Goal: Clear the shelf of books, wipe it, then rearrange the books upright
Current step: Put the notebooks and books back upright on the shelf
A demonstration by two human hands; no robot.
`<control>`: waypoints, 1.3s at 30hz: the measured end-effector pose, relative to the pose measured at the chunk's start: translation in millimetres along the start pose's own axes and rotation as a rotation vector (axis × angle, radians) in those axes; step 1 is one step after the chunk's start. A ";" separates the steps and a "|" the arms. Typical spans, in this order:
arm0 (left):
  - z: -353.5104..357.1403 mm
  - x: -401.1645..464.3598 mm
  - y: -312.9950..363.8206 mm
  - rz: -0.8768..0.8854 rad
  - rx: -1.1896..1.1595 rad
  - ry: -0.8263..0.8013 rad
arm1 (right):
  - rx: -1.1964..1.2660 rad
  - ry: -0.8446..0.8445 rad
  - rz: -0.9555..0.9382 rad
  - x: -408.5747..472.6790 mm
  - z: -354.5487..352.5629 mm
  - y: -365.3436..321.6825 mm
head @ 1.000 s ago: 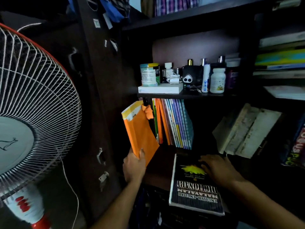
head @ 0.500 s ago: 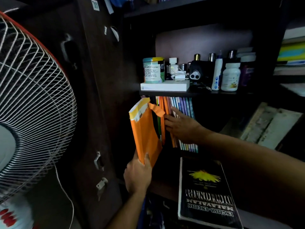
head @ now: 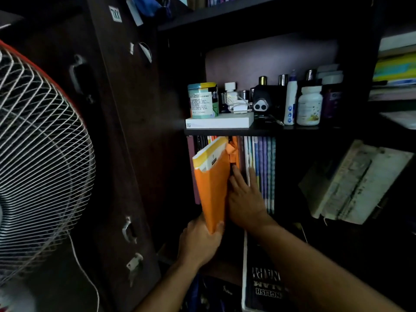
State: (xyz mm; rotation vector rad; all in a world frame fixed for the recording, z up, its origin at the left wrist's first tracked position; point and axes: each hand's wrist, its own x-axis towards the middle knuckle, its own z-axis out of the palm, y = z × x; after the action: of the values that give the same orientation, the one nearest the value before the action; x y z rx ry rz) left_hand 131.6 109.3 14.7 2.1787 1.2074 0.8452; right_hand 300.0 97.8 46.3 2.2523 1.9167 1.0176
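Dark wooden shelving fills the view, with a pedestal fan at left and bottles and a tin on the upper ledge. Below it, on the shelf, a row of thin upright books stands at the left end, while worn volumes lean at right and a dictionary lies flat at the front; rearranging thus appears under way, not finished. Left hand grips the lower edge of an orange envelope, held upright at the row's left end. Right hand, fingers extended, presses against the spines just beside it, apparently parting a gap.
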 end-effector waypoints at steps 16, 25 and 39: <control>43.0 82.5 23.6 -0.065 0.094 0.108 | 0.349 0.335 0.128 -12.5 47.6 -12.7; 54.7 78.3 14.2 0.364 -0.060 0.413 | 0.932 0.860 0.990 -23.3 24.7 41.6; 66.1 111.6 15.0 0.285 -0.066 0.441 | 1.326 0.044 0.758 -19.8 61.2 33.2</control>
State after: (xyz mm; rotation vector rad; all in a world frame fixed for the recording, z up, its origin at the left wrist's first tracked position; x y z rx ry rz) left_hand 233.8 190.5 10.5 2.2087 1.0484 1.5246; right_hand 357.6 95.8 2.5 3.7592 2.0178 -0.6007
